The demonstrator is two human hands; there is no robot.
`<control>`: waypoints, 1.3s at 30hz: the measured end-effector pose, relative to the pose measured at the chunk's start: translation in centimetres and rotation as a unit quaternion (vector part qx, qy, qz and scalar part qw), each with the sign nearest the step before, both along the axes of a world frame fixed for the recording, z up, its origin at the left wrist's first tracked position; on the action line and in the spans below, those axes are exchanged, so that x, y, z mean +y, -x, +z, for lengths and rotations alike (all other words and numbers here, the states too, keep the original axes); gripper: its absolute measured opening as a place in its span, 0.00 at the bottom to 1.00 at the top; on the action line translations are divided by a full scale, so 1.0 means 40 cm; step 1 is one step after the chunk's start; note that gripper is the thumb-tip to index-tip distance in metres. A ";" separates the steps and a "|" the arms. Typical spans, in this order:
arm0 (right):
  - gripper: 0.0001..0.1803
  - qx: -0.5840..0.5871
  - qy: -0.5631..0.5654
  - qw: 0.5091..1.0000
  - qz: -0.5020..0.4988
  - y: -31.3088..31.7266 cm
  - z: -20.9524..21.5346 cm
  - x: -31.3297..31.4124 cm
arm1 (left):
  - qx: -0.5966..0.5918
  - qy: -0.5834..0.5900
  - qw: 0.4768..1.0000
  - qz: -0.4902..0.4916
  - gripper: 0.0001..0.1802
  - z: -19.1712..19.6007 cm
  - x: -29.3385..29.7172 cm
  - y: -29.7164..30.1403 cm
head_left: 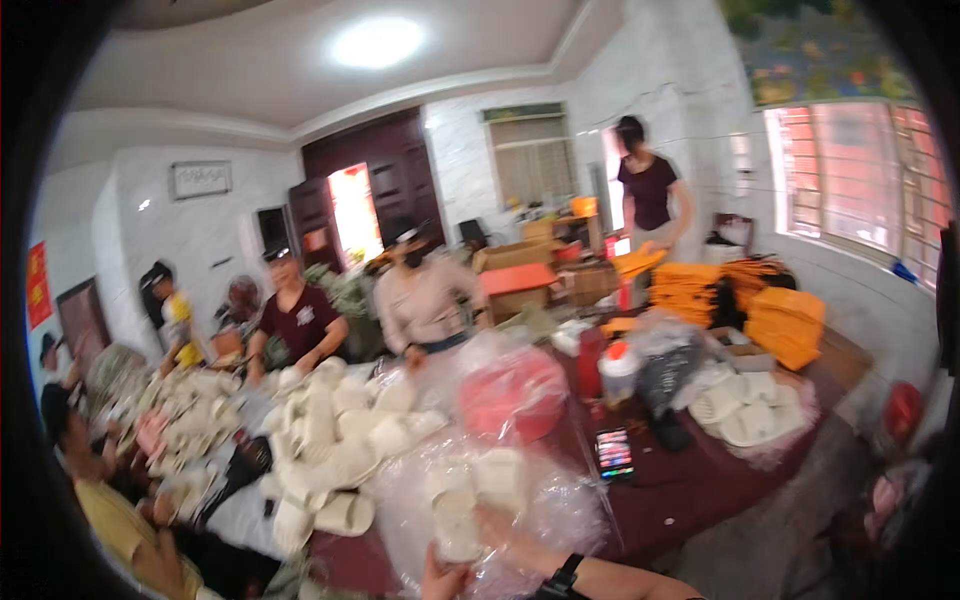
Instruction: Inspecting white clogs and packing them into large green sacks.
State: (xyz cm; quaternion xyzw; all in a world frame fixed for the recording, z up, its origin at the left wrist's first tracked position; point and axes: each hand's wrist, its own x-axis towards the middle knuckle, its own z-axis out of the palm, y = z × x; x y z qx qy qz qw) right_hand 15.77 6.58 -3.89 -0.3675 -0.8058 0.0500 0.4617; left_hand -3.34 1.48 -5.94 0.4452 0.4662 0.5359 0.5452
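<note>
Near the front edge of the table, my left hand (443,576) is closed around the lower end of a cream slipper (457,528). My right hand (507,540), with a black watch on its wrist, comes in from the right and reaches the same slipper's side. Its fingers are blurred, so their grip is unclear. Just beyond lies a second cream slipper (501,476). Both slippers are over a spread of clear plastic film (565,505). Left of the film rises a large pile of cream slippers (325,425).
A pink bundle in clear plastic (513,393) lies beyond the film. To the right are a phone (614,453), a bottle with an orange cap (619,372) and wrapped cream slippers (748,408). Orange stacks (688,291) stand farther back. Several people are around the table.
</note>
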 end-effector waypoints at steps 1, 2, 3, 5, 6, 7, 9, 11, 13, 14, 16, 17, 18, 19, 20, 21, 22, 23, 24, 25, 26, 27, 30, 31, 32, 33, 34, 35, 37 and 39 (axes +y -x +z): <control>0.24 -0.058 -0.056 0.997 -0.020 0.010 -0.007 -0.002 | -0.015 0.000 1.000 0.021 0.44 -0.043 0.012 0.010; 0.24 -0.059 -0.064 0.996 -0.036 -0.007 -0.007 -0.007 | -0.034 -0.009 0.999 0.027 0.41 -0.074 0.025 0.016; 0.26 -0.175 -0.043 0.982 -0.047 -0.021 0.000 -0.010 | -0.037 -0.001 0.999 0.022 0.40 -0.076 0.046 0.001; 0.25 -0.203 -0.067 0.974 -0.078 -0.039 0.049 -0.026 | -0.038 0.002 0.999 0.005 0.39 -0.050 0.068 -0.032; 0.25 -0.202 -0.069 0.973 -0.092 -0.044 0.074 -0.032 | -0.060 0.008 0.998 0.001 0.37 -0.027 0.060 -0.045; 0.29 -0.205 0.014 0.978 -0.047 -0.045 0.097 -0.034 | -0.078 0.012 0.997 -0.007 0.36 0.003 0.050 -0.053; 0.32 -0.133 -0.054 0.990 -0.002 -0.034 0.026 0.009 | -0.120 0.006 0.993 0.001 0.37 0.017 0.026 -0.051; 0.30 -0.137 0.008 0.991 -0.005 -0.016 0.010 0.015 | -0.124 0.009 0.992 -0.004 0.38 -0.006 0.021 -0.011; 0.27 -0.141 0.072 0.987 -0.007 -0.009 -0.004 -0.020 | 0.014 0.007 0.999 -0.044 0.39 0.003 0.031 -0.002; 0.25 -0.144 0.026 0.989 0.036 -0.007 0.028 -0.071 | 0.014 0.009 0.999 -0.045 0.39 -0.017 0.027 0.015; 0.20 -0.155 -0.075 0.979 0.109 -0.050 0.147 -0.178 | -0.071 -0.004 0.997 -0.025 0.40 -0.043 0.042 0.010; 0.19 -0.160 -0.123 0.970 0.137 -0.076 0.192 -0.217 | -0.062 0.023 0.998 0.003 0.40 0.073 0.001 -0.041; 0.17 -0.162 -0.173 0.956 0.175 -0.086 0.216 -0.240 | -0.061 0.020 0.998 -0.001 0.40 0.067 0.019 -0.049; 0.17 -0.162 -0.097 0.959 0.211 -0.083 0.153 -0.214 | -0.089 0.013 0.996 -0.010 0.40 0.048 0.040 -0.049; 0.17 -0.156 -0.090 0.959 0.217 -0.083 0.213 -0.254 | -0.119 0.014 0.993 -0.005 0.40 0.053 0.018 -0.039; 0.16 -0.111 0.124 0.962 0.219 -0.105 0.281 -0.291 | -0.100 0.020 0.995 0.014 0.39 0.065 0.009 -0.042; 0.16 -0.064 0.332 0.918 0.209 -0.125 0.356 -0.325 | -0.096 0.029 0.995 0.019 0.39 0.074 -0.007 -0.036; 0.20 -0.066 0.404 0.902 0.140 -0.134 0.372 -0.302 | -0.064 0.011 0.998 0.013 0.39 0.074 -0.009 -0.033; 0.18 -0.004 0.314 0.945 0.092 -0.149 0.366 -0.290 | -0.035 -0.008 0.999 0.007 0.38 0.063 -0.002 -0.032; 0.17 0.060 0.219 0.973 0.041 -0.163 0.356 -0.278 | -0.068 0.002 0.998 0.011 0.38 0.035 0.010 -0.027; 0.16 0.088 0.207 0.974 -0.006 -0.181 0.354 -0.255 | -0.065 0.007 0.998 0.015 0.38 0.043 0.008 -0.030; 0.16 0.114 0.195 0.973 -0.052 -0.196 0.343 -0.229 | -0.052 0.022 0.998 0.025 0.38 0.052 0.004 -0.034; 0.17 0.071 0.056 0.985 -0.148 -0.233 0.256 -0.141 | -0.055 0.032 0.997 0.036 0.35 -0.017 0.015 -0.001; 0.18 0.043 0.014 0.983 -0.180 -0.244 0.240 -0.136 | -0.073 0.027 0.997 0.010 0.39 0.038 0.009 -0.020; 0.20 0.032 0.063 0.983 -0.172 -0.254 0.238 -0.137 | -0.091 0.022 0.996 -0.008 0.44 0.077 -0.003 -0.020; 0.22 0.051 0.024 0.980 -0.191 -0.270 0.194 -0.130 | -0.042 0.035 0.998 -0.017 0.44 0.074 0.007 -0.018; 0.23 0.048 0.038 0.976 -0.208 -0.273 0.181 -0.137 | 0.002 0.050 0.999 -0.020 0.43 0.065 0.016 -0.009; 0.23 0.102 0.118 0.971 -0.183 -0.270 0.190 -0.155 | -0.013 0.053 0.998 -0.019 0.43 0.087 0.009 -0.015; 0.23 0.146 0.221 0.949 -0.169 -0.288 0.171 -0.156 | -0.031 0.061 0.998 0.003 0.43 0.107 -0.001 -0.032; 0.22 0.140 0.251 0.943 -0.169 -0.277 0.183 -0.150 | -0.011 0.047 0.998 -0.030 0.43 0.088 0.006 -0.016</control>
